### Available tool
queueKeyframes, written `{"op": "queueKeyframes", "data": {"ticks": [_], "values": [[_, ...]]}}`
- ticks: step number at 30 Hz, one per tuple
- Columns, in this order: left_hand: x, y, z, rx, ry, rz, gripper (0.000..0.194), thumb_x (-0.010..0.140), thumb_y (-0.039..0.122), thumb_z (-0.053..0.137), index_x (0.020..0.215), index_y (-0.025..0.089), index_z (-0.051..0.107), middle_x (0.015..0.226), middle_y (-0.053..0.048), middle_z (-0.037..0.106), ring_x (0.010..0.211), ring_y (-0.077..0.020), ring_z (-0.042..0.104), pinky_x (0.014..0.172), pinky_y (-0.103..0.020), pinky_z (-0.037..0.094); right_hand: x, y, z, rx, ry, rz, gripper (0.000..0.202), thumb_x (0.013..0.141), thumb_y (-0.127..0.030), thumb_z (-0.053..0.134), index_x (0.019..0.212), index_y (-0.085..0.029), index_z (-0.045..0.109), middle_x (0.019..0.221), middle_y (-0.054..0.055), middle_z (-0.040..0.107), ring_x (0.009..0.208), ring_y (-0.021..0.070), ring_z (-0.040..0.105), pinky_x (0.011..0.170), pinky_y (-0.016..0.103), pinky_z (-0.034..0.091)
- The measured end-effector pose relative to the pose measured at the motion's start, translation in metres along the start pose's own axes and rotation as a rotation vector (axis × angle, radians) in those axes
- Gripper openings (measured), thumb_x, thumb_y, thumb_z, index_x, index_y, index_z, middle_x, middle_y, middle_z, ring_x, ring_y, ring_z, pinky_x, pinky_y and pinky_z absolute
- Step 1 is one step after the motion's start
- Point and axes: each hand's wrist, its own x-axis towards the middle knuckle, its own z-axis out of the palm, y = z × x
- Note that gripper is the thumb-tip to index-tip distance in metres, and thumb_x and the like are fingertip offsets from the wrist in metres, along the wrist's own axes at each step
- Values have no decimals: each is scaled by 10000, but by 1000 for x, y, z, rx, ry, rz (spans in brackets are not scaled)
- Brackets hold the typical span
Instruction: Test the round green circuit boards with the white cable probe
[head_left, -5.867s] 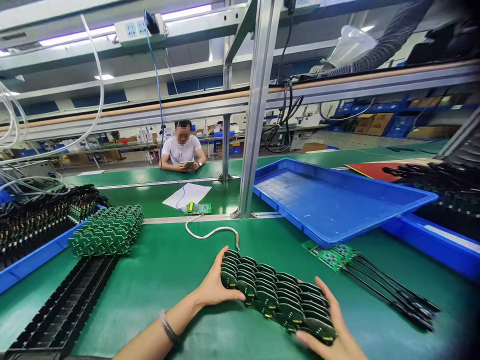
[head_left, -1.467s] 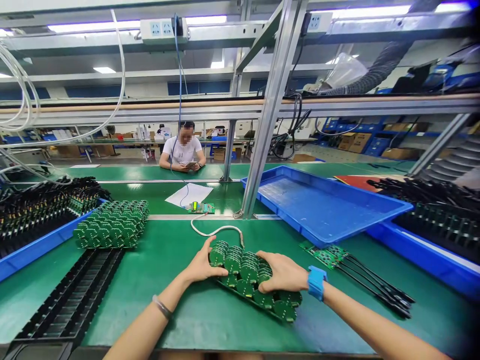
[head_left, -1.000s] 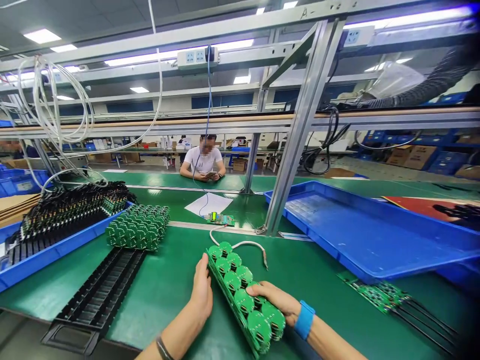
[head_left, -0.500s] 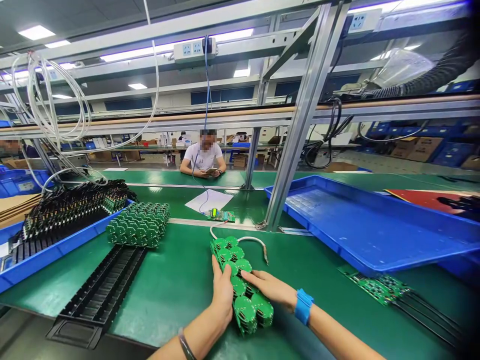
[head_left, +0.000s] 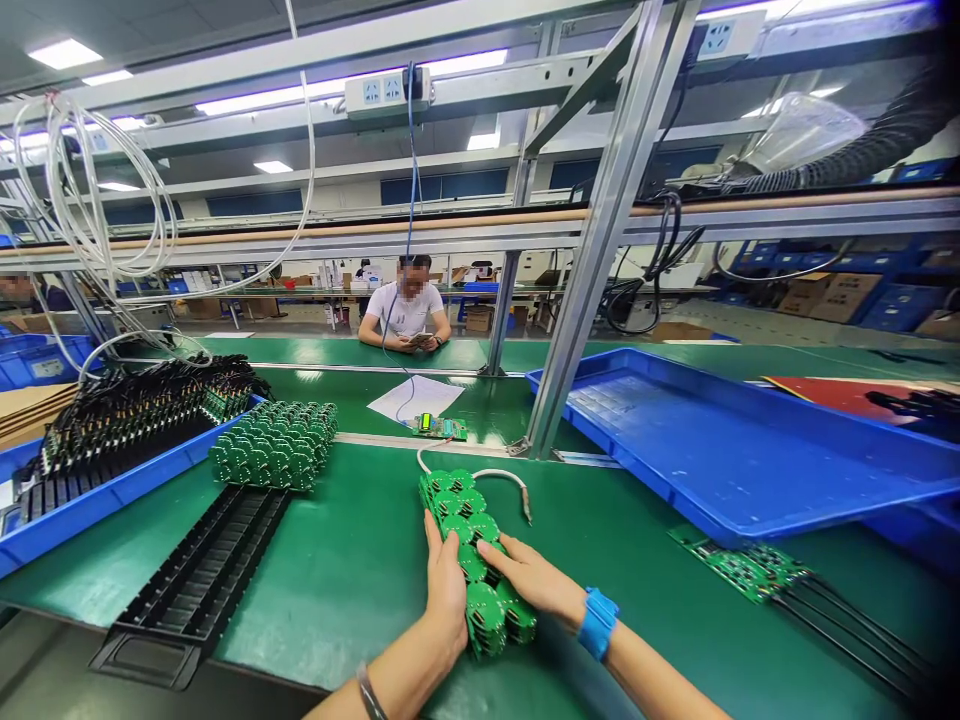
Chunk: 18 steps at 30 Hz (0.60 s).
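Note:
A row of round green circuit boards (head_left: 466, 530), standing on edge in a black holder, lies on the green bench in front of me. My left hand (head_left: 445, 590) presses flat against the row's left side. My right hand (head_left: 531, 580), with a blue wristband, grips the right side with fingers over the top. Both hands clasp the near half of the row. The far end points away from me, toward a white cable (head_left: 495, 477).
A second batch of green boards (head_left: 274, 445) and an empty black slotted rack (head_left: 199, 580) lie left. A blue tray of wired boards (head_left: 112, 430) sits far left, an empty blue tray (head_left: 742, 450) right, wired boards (head_left: 757, 572) beside it. A person (head_left: 406, 310) sits opposite.
The wide panel of boards was dark side up, then got turned green side up and squeezed into a narrow row. Over the last half second my hands and the row barely shifted.

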Motion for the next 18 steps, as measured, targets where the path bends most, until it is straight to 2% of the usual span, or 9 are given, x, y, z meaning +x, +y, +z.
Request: {"op": "queueKeyframes", "data": {"ticks": [4,8,11,13,15,18], "values": [[2,10,-3,23,-8,-6,701,962,259,507,1549,285,124,1489,7,435,1273,-173,527,1046,-248,424,-2,-6,11,-37,64,11,663,804,-663,539,1286,-213,609,1272,75,638,1265,323,473,1132,462,271],[1,18,-14,49,-33,-39,757,912,357,629,1534,306,201,1409,-19,534,1183,-220,607,1024,-323,462,-12,-10,13,5,1,-13,690,824,-685,491,1328,-221,581,1314,70,608,1293,315,446,1150,447,249],[-1,19,-21,50,-37,-49,782,907,347,645,1537,302,184,1391,-39,552,1160,-233,623,1018,-357,470,-16,-2,8,33,-36,38,820,824,-703,468,1419,-140,479,1429,124,503,1365,314,372,1174,432,220],[-3,18,-23,45,-34,-46,765,917,330,631,1537,310,183,1415,-33,527,1196,-230,598,1031,-352,460,-14,5,6,24,48,72,892,809,-691,500,1476,-111,380,1511,150,390,1428,312,269,1192,438,177],[-4,15,-23,37,-31,-43,721,936,299,599,1535,303,199,1453,-19,483,1266,-215,537,1061,-326,429,-11,10,7,-1,157,0,886,819,-654,513,1504,-124,321,1552,145,316,1453,297,210,1199,448,152],[-6,12,-22,25,-36,-39,680,952,252,555,1537,279,208,1507,-4,403,1345,-198,445,1099,-298,381,-4,14,12,-51,208,-168,770,863,-584,484,1498,-171,344,1534,122,341,1437,272,256,1199,438,170]]}}
